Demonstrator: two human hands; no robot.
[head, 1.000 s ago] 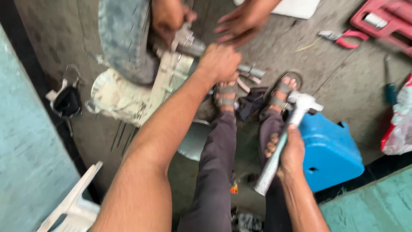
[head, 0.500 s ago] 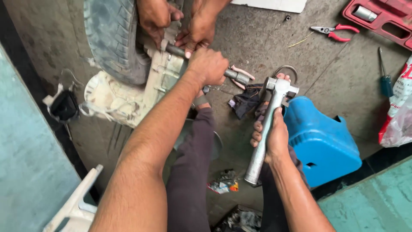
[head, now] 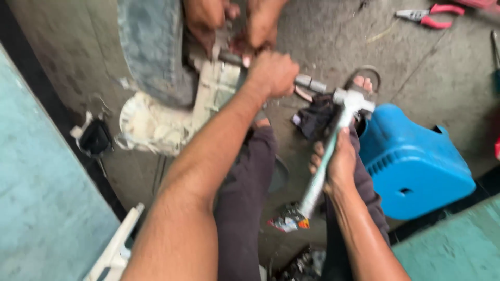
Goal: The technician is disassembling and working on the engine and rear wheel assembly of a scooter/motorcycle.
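I am clenching my left hand (head: pixel 273 73) around a metal rod (head: pixel 307 81) while my right hand (head: pixel 338 161) is gripping a hammer (head: pixel 333 140) mid-handle.

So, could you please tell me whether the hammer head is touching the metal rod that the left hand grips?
Apart. The head view shows bare floor between the hammer head and the end of the metal rod that sticks out from the left hand.
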